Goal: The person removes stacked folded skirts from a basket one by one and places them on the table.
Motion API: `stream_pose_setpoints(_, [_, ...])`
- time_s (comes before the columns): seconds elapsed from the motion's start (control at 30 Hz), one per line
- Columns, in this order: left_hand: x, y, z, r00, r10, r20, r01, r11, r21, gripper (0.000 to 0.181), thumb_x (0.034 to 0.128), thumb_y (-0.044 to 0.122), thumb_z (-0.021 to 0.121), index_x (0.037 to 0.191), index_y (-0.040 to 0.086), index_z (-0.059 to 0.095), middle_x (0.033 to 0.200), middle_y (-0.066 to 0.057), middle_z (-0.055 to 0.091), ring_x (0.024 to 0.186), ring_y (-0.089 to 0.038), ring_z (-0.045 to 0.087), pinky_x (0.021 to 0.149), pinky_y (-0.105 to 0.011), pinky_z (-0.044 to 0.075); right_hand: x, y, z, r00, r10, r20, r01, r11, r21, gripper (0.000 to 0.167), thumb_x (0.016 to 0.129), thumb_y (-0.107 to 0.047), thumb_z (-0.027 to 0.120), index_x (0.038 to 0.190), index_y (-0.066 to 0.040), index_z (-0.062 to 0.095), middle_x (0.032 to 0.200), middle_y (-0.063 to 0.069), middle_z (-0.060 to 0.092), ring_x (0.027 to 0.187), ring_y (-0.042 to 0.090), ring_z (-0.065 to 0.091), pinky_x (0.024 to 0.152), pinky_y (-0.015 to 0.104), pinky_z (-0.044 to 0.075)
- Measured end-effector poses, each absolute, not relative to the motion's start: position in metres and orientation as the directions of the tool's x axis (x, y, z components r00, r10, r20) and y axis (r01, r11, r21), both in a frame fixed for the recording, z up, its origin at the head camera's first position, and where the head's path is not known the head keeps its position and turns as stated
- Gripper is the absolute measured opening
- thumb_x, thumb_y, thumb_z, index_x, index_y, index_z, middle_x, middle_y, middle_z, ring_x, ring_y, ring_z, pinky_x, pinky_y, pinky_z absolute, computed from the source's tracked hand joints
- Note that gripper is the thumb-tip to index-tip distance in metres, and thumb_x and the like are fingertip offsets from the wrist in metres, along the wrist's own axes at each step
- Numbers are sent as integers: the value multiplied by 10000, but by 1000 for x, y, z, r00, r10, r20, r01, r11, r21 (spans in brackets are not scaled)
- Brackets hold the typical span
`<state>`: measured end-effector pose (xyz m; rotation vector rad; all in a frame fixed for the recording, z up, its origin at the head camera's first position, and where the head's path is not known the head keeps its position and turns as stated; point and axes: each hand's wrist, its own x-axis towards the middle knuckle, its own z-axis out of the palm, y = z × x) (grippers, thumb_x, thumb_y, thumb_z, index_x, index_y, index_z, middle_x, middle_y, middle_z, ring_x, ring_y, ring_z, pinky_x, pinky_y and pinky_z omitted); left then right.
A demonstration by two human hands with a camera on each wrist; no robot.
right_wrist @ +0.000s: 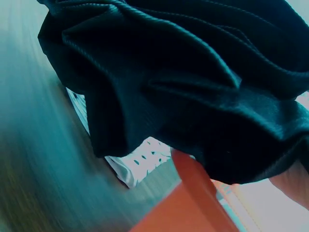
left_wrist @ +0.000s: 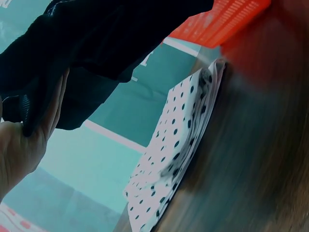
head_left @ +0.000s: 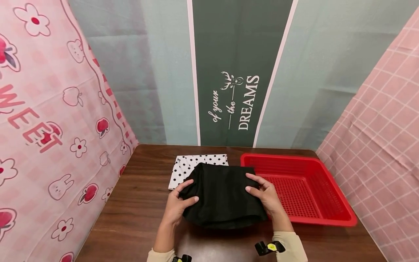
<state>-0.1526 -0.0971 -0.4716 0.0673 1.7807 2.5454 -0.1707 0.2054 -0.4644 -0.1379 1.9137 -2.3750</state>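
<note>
Both hands hold a folded black garment (head_left: 229, 196) a little above the table. The left hand (head_left: 176, 205) grips its left side, thumb on top. On the opposite side, the right hand (head_left: 266, 196) grips it in the same manner. Stitched seams and loose folds of the garment (right_wrist: 159, 96) show from below in the right wrist view. In the left wrist view the left hand (left_wrist: 21, 150) is partly covered by dark fabric. Behind the garment, a folded white cloth with black dots (head_left: 186, 169) lies on the table, its front right part hidden.
A red plastic basket (head_left: 294, 196) with a perforated bottom stands on the right of the brown wooden table (head_left: 121, 211), close beside the right hand. Printed cloth hangs at the back (head_left: 157, 91), and pink cloth hangs along both sides.
</note>
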Motion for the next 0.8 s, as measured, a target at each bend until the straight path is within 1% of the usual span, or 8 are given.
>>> stream_pose_setpoints(0.27, [-144,-112,-477,-1000,22,19,10,-334,942,641,677,-168,704,1274,-44,509,1162,-179,539,906,-244,604,711,-341,522,-172,188,-470,-990,-141,7,26,-229,-973,508,813,38,669,1290,56,495,1180,151,538,926,250,610,715,358,524])
stream_pose_setpoints(0.43, [-140,-123,-481,-1000,-15,5,10,-326,945,630,677,-166,707,1264,-31,523,1149,-159,550,907,-238,605,705,-346,525,-172,176,-474,-985,-170,9,26,-199,-980,513,804,19,688,1282,62,505,1177,194,540,916,254,610,715,354,524])
stream_pose_setpoints(0.57, [-135,-131,-485,-999,-41,-23,-9,-315,949,640,662,-164,717,1259,-23,534,1141,-169,552,902,-247,603,697,-354,526,-172,166,-479,-978,-207,5,30,-166,-986,507,805,-5,697,1277,47,520,1181,214,543,912,255,611,721,355,522])
stream_pose_setpoints(0.8, [-126,-145,-494,-995,-61,-72,-51,-290,956,649,668,-167,716,1273,-36,519,1191,-199,521,938,-251,589,721,-357,521,-170,151,-490,-966,-257,13,18,-119,-993,500,804,-17,702,1268,42,526,1149,201,564,895,237,618,732,343,518])
